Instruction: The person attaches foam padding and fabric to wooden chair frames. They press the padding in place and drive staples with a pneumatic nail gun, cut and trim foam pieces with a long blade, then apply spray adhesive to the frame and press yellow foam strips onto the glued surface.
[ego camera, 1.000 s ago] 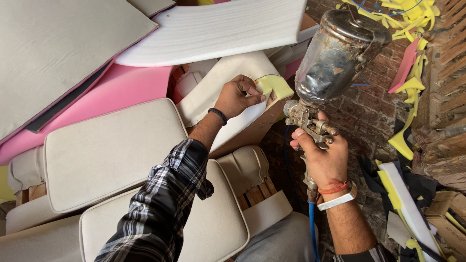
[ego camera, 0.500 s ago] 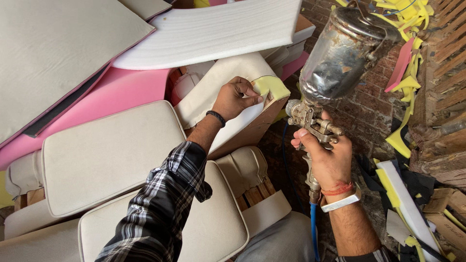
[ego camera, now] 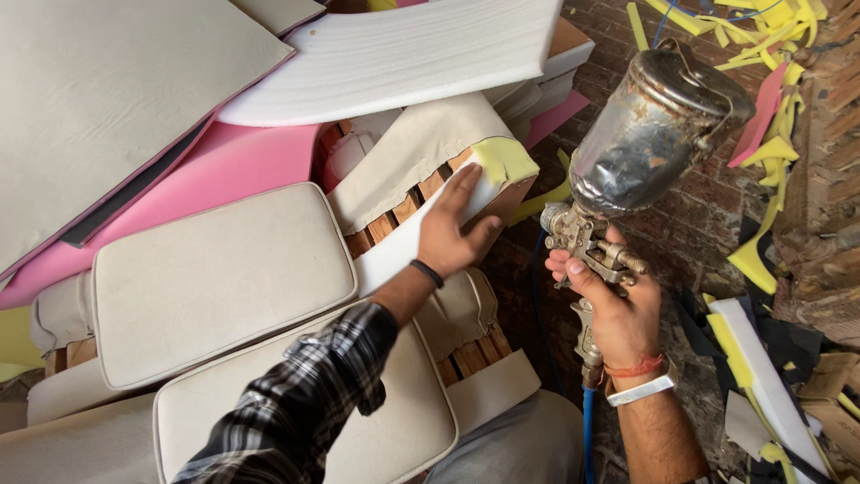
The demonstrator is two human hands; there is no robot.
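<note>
My left hand (ego camera: pixel 455 229) lies flat, fingers together, on a white foam strip (ego camera: pixel 408 246) that covers the side of a wooden armrest frame (ego camera: pixel 421 193). A patch of yellow foam (ego camera: pixel 503 158) sits at the frame's far end, just beyond my fingertips. My right hand (ego camera: pixel 609 300) grips the handle of a metal spray gun (ego camera: pixel 591 246), a finger on its trigger. The gun's worn steel cup (ego camera: pixel 649 130) stands above my hand, and a blue hose (ego camera: pixel 588 435) hangs below it. The gun is to the right of the armrest, apart from it.
Beige upholstered cushions (ego camera: pixel 219 278) lie at the left and bottom. A pink foam sheet (ego camera: pixel 215 170) and a white foam slab (ego camera: pixel 403 54) lie behind the armrest. Yellow and pink foam scraps (ego camera: pixel 761 134) litter the brick floor (ego camera: pixel 681 233) at the right.
My left hand has opened from a curled pinch at the yellow foam end and now presses flat on the white strip. The spray gun has shifted slightly down and right.
</note>
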